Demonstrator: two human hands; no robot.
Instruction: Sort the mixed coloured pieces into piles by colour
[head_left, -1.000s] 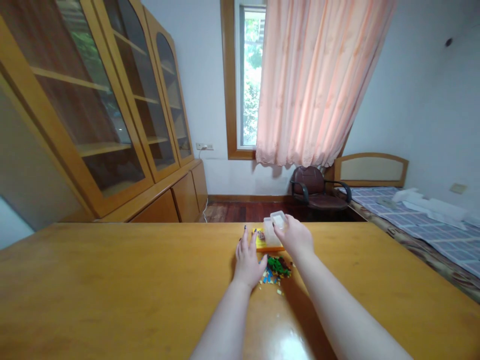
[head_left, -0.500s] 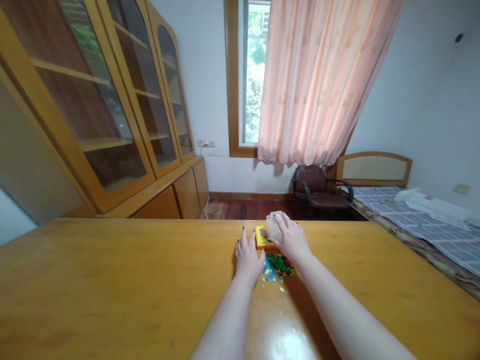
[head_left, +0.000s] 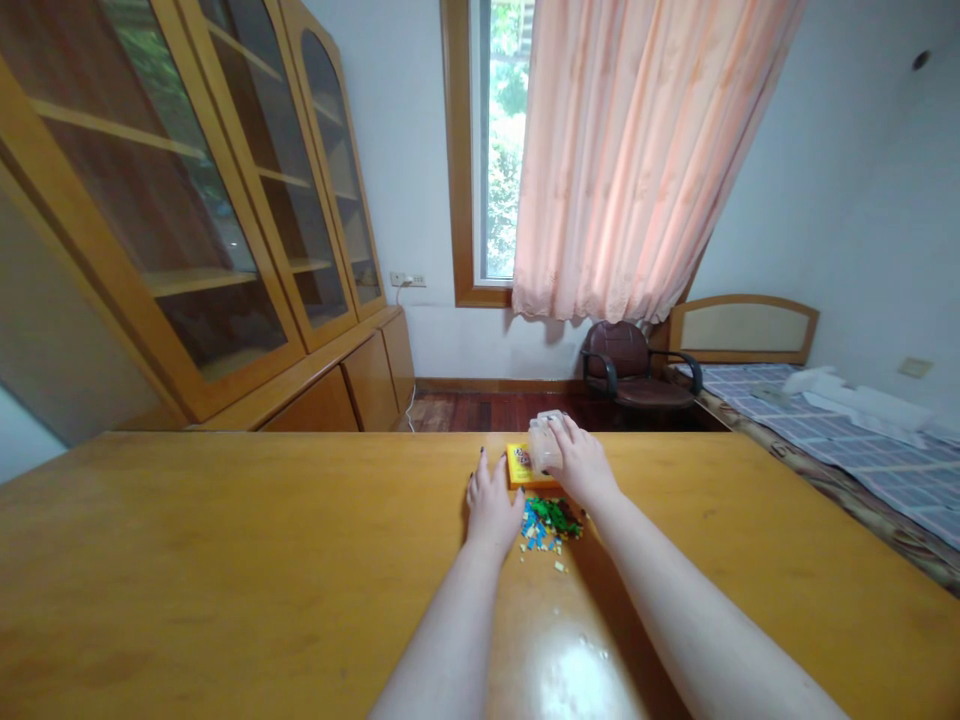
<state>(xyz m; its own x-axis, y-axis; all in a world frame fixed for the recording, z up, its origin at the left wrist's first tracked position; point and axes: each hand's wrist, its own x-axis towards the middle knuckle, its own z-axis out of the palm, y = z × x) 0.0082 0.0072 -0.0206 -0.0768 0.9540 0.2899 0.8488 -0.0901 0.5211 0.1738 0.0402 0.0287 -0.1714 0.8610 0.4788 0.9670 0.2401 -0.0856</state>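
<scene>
My right hand grips a clear plastic container over the right part of a flat yellow box, hiding much of the box. What the container holds, if anything, I cannot make out. My left hand rests on the table with its fingers spread, just left of the box. Between my hands lies a pile of small building bricks, green and dark on the far side, with blue and cream ones nearer me. A few loose cream bricks lie closer to me on the wood.
The wooden table stretches wide on both sides. Past its far edge stand a brown armchair and a bed on the right. A glass-fronted cabinet stands on the left; a pink curtain hangs at the window.
The view has shifted slightly, so everything sits a little higher and further left. The right hand still holds the container, which appears slightly more tilted. The left hand stays beside the box.
</scene>
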